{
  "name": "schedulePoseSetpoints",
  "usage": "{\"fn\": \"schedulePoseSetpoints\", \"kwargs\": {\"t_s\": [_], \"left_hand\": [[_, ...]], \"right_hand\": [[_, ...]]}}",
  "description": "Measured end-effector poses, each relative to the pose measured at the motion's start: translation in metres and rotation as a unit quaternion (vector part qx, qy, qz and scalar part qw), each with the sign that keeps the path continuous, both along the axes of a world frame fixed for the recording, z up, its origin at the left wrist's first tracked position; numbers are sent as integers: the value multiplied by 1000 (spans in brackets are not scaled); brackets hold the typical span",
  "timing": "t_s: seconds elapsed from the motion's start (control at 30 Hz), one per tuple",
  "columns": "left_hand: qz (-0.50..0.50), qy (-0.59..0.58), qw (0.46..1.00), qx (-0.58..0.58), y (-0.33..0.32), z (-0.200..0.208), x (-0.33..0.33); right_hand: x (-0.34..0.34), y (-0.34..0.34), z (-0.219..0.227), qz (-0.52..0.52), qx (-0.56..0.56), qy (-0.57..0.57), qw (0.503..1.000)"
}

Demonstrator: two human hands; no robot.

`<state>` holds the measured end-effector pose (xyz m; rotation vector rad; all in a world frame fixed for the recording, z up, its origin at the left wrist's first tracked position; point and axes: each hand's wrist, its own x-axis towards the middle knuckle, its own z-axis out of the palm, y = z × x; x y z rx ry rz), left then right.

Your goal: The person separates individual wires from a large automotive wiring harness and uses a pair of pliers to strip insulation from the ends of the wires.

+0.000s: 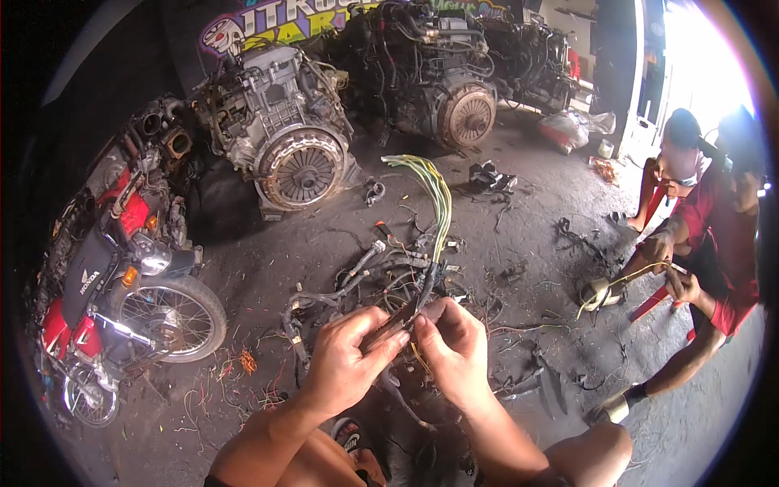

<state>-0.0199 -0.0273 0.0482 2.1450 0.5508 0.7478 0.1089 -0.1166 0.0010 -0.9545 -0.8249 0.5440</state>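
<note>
Both of my hands meet at the dark-wrapped part of a wiring harness. Its bare bundle of yellow, green and pale wires (442,213) fans upward and bends left at the top. My left hand (345,361) is closed on a dark, flat, narrow piece (388,329), whose exact kind I cannot make out. With thumb and fingers, my right hand (454,349) pinches the black sheath (425,292) of the harness. Below and around the hands, more grey and black harness branches (349,284) with connectors lie tangled on the floor.
Large engines with round clutch covers (302,168) stand at the back. A red motorcycle (130,280) is at the left. At the right, two seated people (714,219) sit close by, one handling a yellowish strand. Wire scraps (247,361) litter the concrete floor.
</note>
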Motion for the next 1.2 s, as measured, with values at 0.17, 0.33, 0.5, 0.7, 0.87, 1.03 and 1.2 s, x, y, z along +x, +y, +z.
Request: {"fn": "schedulePoseSetpoints", "kwargs": {"t_s": [0.17,0.33,0.5,0.7,0.87,1.03,1.2], "left_hand": [[2,-1,1000,24,2,-2,0],[-17,-14,996,86,-3,0,2],[-4,2,1000,29,-1,1,-1],[-2,3,1000,28,0,1,0],[-14,-11,996,90,-4,1,2],[3,10,1000,15,1,-2,-1],[-6,-4,1000,11,2,-4,-1]], "right_hand": [[1,0,1,13,-20,9,1000],[1,3,-11,-11,5,19,1000],[2,2,-5,34,-2,53,998],[4,1,-2,47,-13,50,998],[4,3,-12,42,6,65,997],[4,1,-3,80,-3,101,992],[4,0,0,83,0,94,992]]}}
